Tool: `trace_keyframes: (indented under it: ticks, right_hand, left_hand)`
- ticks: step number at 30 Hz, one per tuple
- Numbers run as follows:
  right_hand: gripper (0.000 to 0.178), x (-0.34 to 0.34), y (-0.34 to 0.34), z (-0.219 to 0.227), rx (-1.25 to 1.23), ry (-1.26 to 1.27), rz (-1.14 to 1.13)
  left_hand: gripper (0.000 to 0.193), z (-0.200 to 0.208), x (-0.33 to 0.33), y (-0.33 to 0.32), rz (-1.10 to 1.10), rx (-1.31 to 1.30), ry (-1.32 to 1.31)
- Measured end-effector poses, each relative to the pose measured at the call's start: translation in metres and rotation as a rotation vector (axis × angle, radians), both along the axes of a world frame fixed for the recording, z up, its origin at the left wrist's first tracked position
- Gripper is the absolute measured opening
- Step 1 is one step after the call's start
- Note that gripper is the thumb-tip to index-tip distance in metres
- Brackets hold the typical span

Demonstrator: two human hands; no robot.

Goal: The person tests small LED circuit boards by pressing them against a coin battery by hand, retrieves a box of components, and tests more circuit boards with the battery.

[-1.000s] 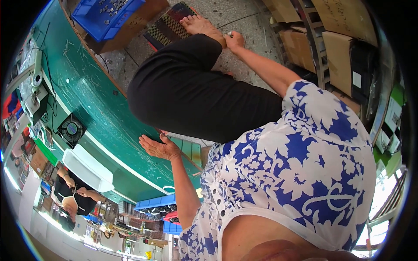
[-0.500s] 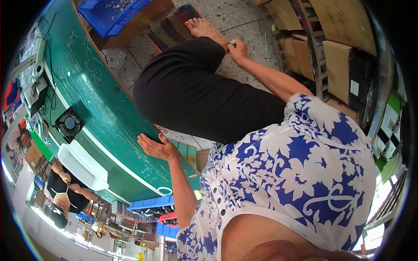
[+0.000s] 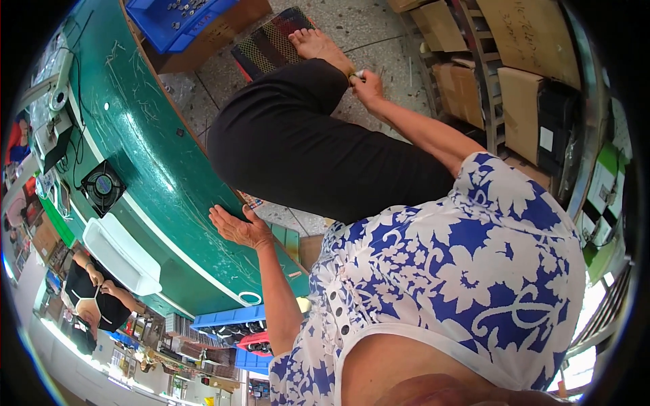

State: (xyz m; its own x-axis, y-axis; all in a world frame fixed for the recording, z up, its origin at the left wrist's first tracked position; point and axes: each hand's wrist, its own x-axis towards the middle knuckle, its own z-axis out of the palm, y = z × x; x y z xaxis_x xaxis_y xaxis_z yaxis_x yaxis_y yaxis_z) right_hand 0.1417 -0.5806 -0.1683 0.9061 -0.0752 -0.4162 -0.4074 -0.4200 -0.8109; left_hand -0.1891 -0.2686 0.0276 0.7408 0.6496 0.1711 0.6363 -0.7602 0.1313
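**Holding a pale object [image 3: 359,75] at the ankle [image 3: 343,63]**

Gripping it with the fingers of the right hand [image 3: 367,90], close against the skin; too small to identify. Resting the left hand [image 3: 240,229] open, with nothing held, at the edge of the green table [image 3: 162,169]. Seems to be mid-step, working at the ankle; probably calls for a steady right grip and a braced left.

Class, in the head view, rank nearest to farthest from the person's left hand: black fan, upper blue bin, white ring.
1. White ring: below the left hand.
2. Black fan: left of that hand, higher.
3. Upper blue bin: at the picture's top.
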Motion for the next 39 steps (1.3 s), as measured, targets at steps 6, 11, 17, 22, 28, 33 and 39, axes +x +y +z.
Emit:
trace_keyframes:
  ticks: [6,11,17,22,28,33,39]
  right_hand:
    - [0.030,0.054,-0.012,-0.006,-0.511,-0.098,0.000]
    - [0.030,0.005,0.002,0.017,-0.256,-0.088,0.082]
    - [0.030,0.049,-0.008,0.003,-0.432,-0.125,0.033]
    - [0.029,0.006,0.001,0.009,-0.221,-0.098,0.039]
    - [0.034,0.008,0.012,0.015,-0.393,-0.228,0.054]
    - [0.035,0.041,0.002,-0.020,-0.433,0.038,-0.022]
    - [0.028,0.090,-0.027,-0.034,-0.320,-0.175,0.212]
  left_hand:
    - [0.072,0.000,0.013,-0.004,-0.017,-0.040,-0.031]
    - [0.071,0.002,0.000,0.000,0.007,-0.005,0.001]
    - [0.071,-0.001,0.012,-0.001,0.004,-0.007,-0.003]
    - [0.071,-0.002,0.006,0.005,-0.009,-0.006,-0.008]
    - [0.069,-0.001,-0.003,0.003,0.007,-0.010,-0.031]
    - [0.069,-0.002,-0.003,0.006,-0.012,0.006,-0.034]
    - [0.068,-0.011,0.021,-0.004,-0.032,-0.016,-0.069]
